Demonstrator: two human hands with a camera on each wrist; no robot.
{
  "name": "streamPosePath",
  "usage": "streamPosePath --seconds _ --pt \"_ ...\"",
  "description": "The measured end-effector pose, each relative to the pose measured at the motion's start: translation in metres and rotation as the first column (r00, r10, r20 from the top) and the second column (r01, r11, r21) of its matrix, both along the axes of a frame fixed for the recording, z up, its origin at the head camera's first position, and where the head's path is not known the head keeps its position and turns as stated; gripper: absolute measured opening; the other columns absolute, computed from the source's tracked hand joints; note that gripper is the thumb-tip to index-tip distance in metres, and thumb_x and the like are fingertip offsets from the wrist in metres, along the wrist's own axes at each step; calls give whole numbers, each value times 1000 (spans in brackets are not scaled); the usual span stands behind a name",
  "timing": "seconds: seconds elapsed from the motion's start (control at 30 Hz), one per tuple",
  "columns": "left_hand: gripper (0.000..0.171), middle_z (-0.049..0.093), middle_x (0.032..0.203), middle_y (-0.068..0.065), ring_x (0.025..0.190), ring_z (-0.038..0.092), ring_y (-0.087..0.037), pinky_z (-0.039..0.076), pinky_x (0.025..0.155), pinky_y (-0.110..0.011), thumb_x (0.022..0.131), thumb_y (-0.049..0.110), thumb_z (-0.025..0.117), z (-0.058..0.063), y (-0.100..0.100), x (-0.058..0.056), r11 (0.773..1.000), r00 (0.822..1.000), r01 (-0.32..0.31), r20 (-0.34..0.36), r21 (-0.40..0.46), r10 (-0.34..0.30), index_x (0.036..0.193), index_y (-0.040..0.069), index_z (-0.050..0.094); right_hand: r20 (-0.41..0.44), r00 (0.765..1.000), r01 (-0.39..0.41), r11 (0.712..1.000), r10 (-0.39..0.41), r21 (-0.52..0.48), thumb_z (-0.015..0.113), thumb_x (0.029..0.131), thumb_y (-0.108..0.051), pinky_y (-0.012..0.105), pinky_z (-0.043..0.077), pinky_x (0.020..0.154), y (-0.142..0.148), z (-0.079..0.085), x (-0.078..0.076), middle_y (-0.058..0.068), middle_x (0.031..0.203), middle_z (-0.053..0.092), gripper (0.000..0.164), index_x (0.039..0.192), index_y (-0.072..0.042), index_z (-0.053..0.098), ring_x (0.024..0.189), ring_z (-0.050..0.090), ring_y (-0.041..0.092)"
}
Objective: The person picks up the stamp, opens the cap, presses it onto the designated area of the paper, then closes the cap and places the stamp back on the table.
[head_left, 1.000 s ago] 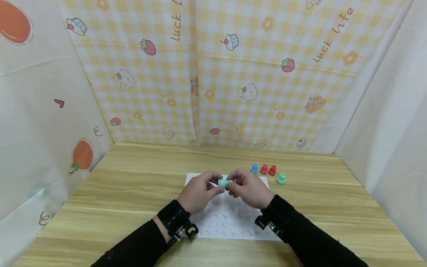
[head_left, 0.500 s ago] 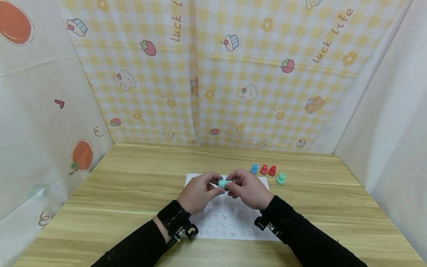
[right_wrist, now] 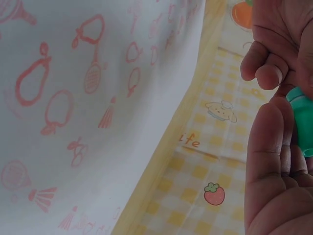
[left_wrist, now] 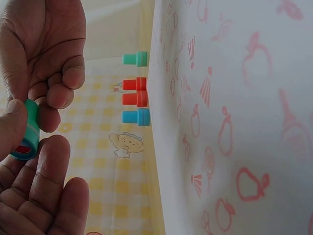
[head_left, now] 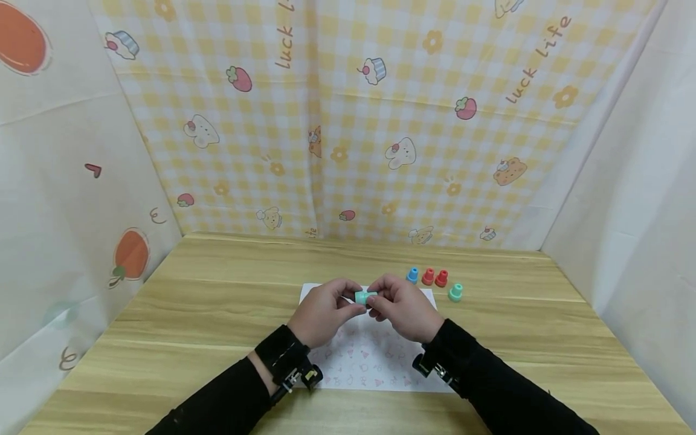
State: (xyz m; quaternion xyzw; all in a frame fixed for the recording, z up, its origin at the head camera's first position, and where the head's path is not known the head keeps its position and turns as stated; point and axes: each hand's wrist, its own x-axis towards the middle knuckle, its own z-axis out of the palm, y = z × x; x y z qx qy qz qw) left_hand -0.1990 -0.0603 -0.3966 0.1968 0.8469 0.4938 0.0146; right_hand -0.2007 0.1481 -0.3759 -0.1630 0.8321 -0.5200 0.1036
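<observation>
Between the fingertips of both hands, over a sheet of paper [head_left: 375, 362], is a small green toy stamp [head_left: 363, 297]. My left hand [head_left: 325, 309] pinches its left end with thumb and fingers. The other end is pinched by my right hand [head_left: 408, 309]. In the left wrist view the stamp [left_wrist: 31, 128] has its round end turned to the camera, with red inside the rim. Fingers cover part of its body. The right wrist view catches the green stamp [right_wrist: 304, 120] at the picture's edge, its handle end partly visible.
Behind the right hand, a blue stamp [head_left: 412, 275], two red stamps [head_left: 435, 277] and another green stamp [head_left: 455, 292] stand on the wooden table [head_left: 228, 272]. Pink prints of fruit, rackets and shuttlecocks mark the paper. A yellow checked curtain [head_left: 348, 121] hangs at the back.
The head view has shifted slightly, so the scene sits a little further left. Both hands keep their hold on the stamp, whose stepped outline looks plainer now.
</observation>
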Motion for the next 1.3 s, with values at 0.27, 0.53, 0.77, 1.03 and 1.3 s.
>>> streamPosePath --seconds 0.27,0.53,0.77,1.03,1.3 --pt "21 75 101 4 84 70 -7 57 70 -24 98 23 77 5 0 -1 1000 1000 16 -14 3 -16 115 13 70 -10 1000 14 1000 -14 -22 58 107 -7 26 61 77 -1 3 2 13 95 75 11 113 1 62 90 73 28" --pt "22 75 98 4 82 70 -9 55 69 -23 97 24 78 8 -1 -2 1000 999 15 -29 4 -15 114 12 71 6 999 50 998 -49 -33 58 108 -9 29 62 82 -2 6 3 10 95 75 13 116 0 62 95 73 32" --pt "19 76 97 2 88 75 -27 55 69 -23 97 22 77 11 -1 -2 999 999 19 -32 30 -18 111 12 71 -1 999 53 997 -53 -52 58 108 -8 30 62 83 -4 8 3 11 95 75 13 117 1 62 95 73 35" --pt "18 76 96 2 88 75 -29 54 67 -23 97 21 78 11 -2 -3 999 1000 17 -24 45 -16 110 12 71 -8 998 63 997 -63 -46 59 108 -8 30 62 83 -5 8 3 11 95 75 12 116 0 63 90 74 24" --pt "17 77 97 0 88 76 -29 54 68 -24 97 20 78 11 -2 -4 998 1000 19 -22 55 -18 110 11 71 -23 997 73 997 -73 -15 60 107 -10 39 63 87 -6 9 1 9 94 76 12 115 -1 65 87 73 17"
